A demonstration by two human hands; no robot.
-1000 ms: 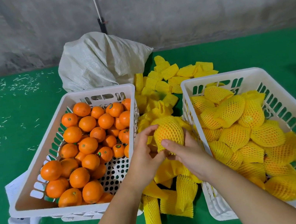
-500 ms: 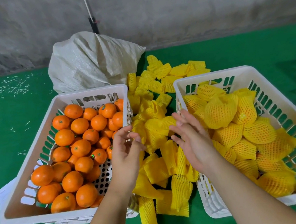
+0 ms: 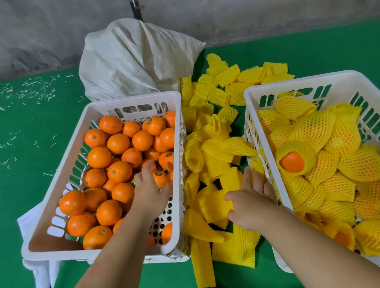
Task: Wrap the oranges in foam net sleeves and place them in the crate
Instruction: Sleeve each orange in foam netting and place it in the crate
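Observation:
Bare oranges (image 3: 118,144) fill the white left crate (image 3: 94,109). My left hand (image 3: 150,191) is inside it, thumb and curled fingers around a small orange (image 3: 159,176) near the crate's right wall. Loose yellow foam net sleeves (image 3: 212,150) lie heaped between the two crates. On that heap rests my right hand (image 3: 250,196), fingers straight, thumb lying on one sleeve (image 3: 212,206). The white right crate (image 3: 298,83) holds several sleeved oranges; one wrapped orange (image 3: 292,161) shows its bare end.
A white woven sack (image 3: 138,57) stands behind the left crate. Everything sits on a green mat (image 3: 8,137) strewn with pale shavings at the left. White paper (image 3: 39,274) pokes out under the left crate. A grey wall runs along the back.
The wrapped orange that both hands held a second ago now lies in the right crate. My left hand has moved into the left crate; my right hand has dropped onto the sleeve heap.

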